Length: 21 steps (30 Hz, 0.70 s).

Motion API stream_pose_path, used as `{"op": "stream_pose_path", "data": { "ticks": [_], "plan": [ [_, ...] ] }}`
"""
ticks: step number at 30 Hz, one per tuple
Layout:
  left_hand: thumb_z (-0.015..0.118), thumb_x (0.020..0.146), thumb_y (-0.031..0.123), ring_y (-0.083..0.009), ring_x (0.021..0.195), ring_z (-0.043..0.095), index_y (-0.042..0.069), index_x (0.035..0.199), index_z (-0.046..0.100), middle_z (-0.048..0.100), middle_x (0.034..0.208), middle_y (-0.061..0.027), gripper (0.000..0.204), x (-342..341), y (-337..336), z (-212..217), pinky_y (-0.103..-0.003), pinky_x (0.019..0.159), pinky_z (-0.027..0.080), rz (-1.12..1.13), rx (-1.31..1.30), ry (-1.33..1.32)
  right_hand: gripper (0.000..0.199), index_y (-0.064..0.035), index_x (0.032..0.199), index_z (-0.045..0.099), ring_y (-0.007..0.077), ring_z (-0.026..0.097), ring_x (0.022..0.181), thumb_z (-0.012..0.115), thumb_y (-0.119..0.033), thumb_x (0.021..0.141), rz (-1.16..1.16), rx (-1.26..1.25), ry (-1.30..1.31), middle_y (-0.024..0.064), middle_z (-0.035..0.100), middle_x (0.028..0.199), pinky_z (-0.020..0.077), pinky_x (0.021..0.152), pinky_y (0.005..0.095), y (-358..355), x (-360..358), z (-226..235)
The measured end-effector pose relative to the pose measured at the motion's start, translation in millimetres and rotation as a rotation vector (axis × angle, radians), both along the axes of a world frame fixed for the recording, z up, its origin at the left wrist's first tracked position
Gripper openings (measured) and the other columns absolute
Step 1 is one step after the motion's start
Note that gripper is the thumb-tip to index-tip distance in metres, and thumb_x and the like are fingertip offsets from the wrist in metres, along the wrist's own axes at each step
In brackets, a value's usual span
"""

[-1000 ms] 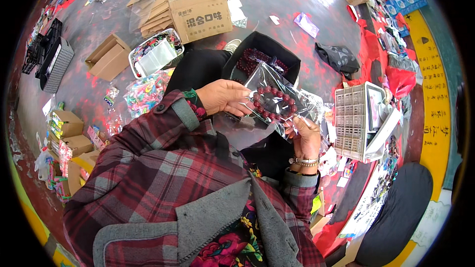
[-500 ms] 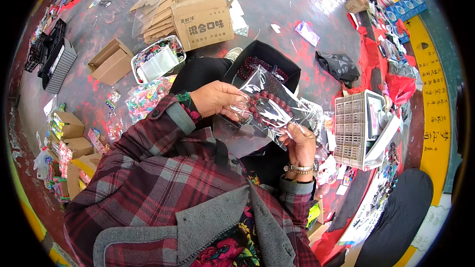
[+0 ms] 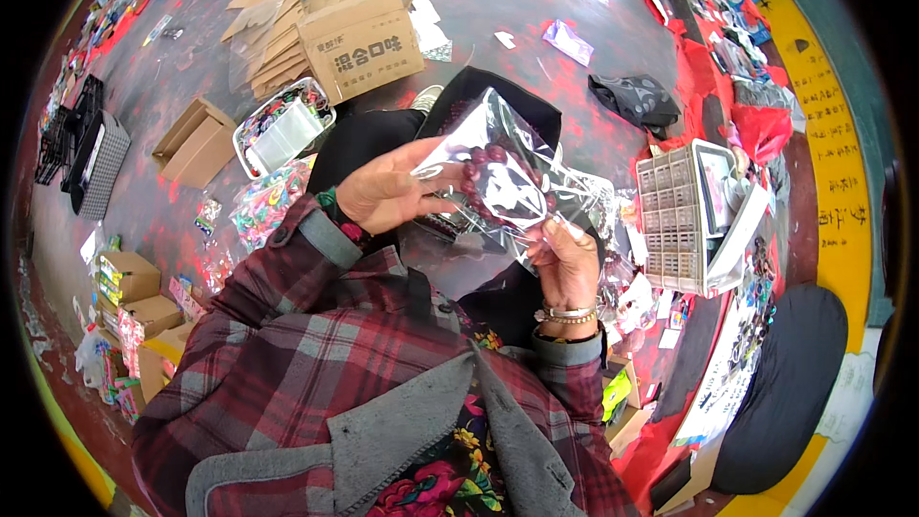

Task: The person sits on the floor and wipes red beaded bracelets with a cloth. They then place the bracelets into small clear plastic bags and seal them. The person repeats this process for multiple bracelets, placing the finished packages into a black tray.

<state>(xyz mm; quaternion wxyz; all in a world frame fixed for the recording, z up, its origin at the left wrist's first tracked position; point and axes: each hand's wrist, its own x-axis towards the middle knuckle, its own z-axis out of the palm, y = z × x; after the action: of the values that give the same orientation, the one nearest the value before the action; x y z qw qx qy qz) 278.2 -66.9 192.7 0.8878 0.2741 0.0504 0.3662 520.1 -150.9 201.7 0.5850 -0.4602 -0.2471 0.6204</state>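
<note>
While the right hand [image 3: 567,266] pinches the clear bag [image 3: 511,184], its bracelet [image 3: 472,182] lies forward-left, beside the left hand [image 3: 391,190], fingers apart.

Note the grey floor [image 3: 498,0], blotched with red and bearing, toward its far side, flattened cardboard [image 3: 271,43] beside a brown carton [image 3: 362,59], with a purple packet [image 3: 569,42] well apart. Observe at left a checked basket [image 3: 100,168], an open brown box [image 3: 198,151], and a white tub [image 3: 285,138] near a plastic bag of bright pieces [image 3: 271,203]. Note at right a dark patterned bag [image 3: 634,101] near red sheeting [image 3: 693,86] and, nearer, a pale slatted basket [image 3: 667,215].
</note>
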Motion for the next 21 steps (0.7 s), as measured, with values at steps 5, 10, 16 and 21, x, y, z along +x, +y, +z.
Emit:
{"op": "stream_pose_path", "data": {
  "ticks": [5,10,16,21],
  "plan": [
    [0.052,0.088,0.014,-0.0234,0.117,0.044,0.009,0.125,0.039,0.047,0.125,-0.0149,0.039,37.7,-19.1,-26.2,-0.039,0.099,0.035,0.085,-0.353,-0.035,0.014,0.0021,0.085,0.062,0.0136,0.061,0.057,0.061,-0.011,0.083,-0.072,-0.090,0.060,0.0089,0.065,0.074,0.0428,0.048,0.0194,5.6,-24.7,-22.3],
    [0.048,0.089,0.007,-0.0301,0.118,0.043,0.005,0.119,0.042,0.042,0.127,-0.0221,0.031,48.2,-26.3,-32.8,-0.043,0.098,0.036,0.166,-0.386,-0.047,0.014,0.0018,0.085,0.062,0.0126,0.060,0.056,0.061,-0.012,0.083,-0.093,-0.154,0.042,0.0079,0.064,0.071,0.0421,0.047,0.0192,6.0,-35.2,-33.7],
    [0.046,0.090,0.006,-0.0308,0.114,0.046,0.007,0.121,0.041,0.046,0.123,-0.0212,0.031,49.5,-24.7,-34.2,-0.045,0.096,0.038,0.175,-0.392,0.044,0.019,0.0011,0.090,0.061,0.0120,0.061,0.063,0.058,-0.017,0.086,-0.012,-0.189,-0.034,0.0045,0.062,0.070,0.0422,0.052,0.0196,4.5,-30.6,-42.6],
    [0.049,0.089,0.006,-0.0279,0.106,0.052,0.004,0.128,0.035,0.052,0.115,-0.0172,0.041,37.8,-14.0,-29.4,-0.041,0.091,0.042,0.191,-0.280,0.191,0.043,0.0021,0.117,0.050,0.0115,0.058,0.085,0.060,-0.024,0.084,0.068,-0.145,-0.278,0.0084,0.061,0.102,0.0442,0.063,0.0212,11.2,7.6,-35.8]
  ]
}}
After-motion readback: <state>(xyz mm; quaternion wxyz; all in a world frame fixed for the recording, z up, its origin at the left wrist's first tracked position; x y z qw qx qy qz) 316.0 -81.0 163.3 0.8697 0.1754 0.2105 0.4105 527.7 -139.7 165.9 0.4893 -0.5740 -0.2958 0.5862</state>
